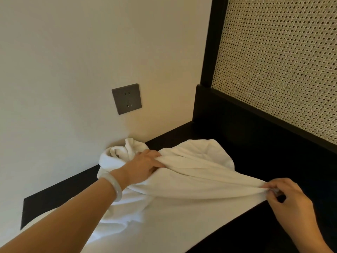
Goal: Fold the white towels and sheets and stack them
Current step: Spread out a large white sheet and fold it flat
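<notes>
Setting: a dark wooden shelf (182, 133) running along a cream wall (73, 52), with a woven cane headboard panel (273, 61) at the right and a grey wall socket (126, 98) above the linen. White linen covers most of the shelf surface; a flat white sheet (164, 225) lies nearest the person, and a crumpled white towel (191, 172) sits on top of it, bunched toward the wall corner. The left hand (144, 166), with a pale bangle (114, 187) at the wrist, is closed on a gathered fold of the towel near its middle. The right hand (286, 196) pinches one towel edge or corner between thumb and fingers; which of the two cannot be told. The cloth between the hands is pulled taut. Judged step: opening the towel out before the first fold. To do it well, the left hand probably needs to slide from the bunched middle to a true corner on the same edge as the right hand's pinch, then both lift and shake so the twisted part by the wall falls free. Risk: dragging the sheet underneath out of place.
</notes>
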A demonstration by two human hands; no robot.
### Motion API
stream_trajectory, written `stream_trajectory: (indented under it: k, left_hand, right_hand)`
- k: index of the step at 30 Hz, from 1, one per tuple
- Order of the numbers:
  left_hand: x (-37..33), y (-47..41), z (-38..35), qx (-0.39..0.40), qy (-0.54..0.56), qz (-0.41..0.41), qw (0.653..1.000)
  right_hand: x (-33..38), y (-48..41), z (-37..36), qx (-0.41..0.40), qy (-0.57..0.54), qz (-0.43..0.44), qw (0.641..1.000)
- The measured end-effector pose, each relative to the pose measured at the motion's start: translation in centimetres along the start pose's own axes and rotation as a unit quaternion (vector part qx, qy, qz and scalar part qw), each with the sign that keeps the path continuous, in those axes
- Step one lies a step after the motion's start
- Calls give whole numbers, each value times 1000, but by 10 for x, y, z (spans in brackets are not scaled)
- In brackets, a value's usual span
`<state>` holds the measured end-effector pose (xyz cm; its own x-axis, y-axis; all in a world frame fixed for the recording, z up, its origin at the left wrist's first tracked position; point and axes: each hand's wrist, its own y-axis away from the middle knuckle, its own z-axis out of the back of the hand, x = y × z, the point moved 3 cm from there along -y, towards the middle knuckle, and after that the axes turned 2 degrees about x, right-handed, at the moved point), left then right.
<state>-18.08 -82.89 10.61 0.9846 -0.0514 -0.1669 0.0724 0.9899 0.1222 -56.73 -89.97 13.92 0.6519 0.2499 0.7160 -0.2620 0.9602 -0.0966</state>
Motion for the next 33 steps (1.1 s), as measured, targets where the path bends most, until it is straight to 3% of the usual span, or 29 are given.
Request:
stream_trajectory:
  k: [5,12,15,20,24,29,33]
  left_hand:
    - [-13,-5,7,4,110,-45,993]
    - [-16,6,29,-26,175,-35,984]
    - [-24,3,23,-4,107,-43,993]
    - [-49,-21,11,-84,-41,-43,995]
    - [-67,-43,-5,-81,-109,-26,990]
    - [-76,-50,-9,-98,-132,-54,985]
    - [-75,-43,8,-121,-3,-75,990]
  right_hand:
    - [-1,-4,0,4,11,-2,1000]
    - [-3,-3,0,-1,10,-3,1000]
    - [-2,-4,0,-3,1,-9,1000]
    - [0,-3,1,-2,-1,-14,1000]
    - [0,-2,3,7,7,-16,1000]
    - [0,1,2,-1,13,-5,1000]
    - [-2,3,4,0,-2,-11,1000]
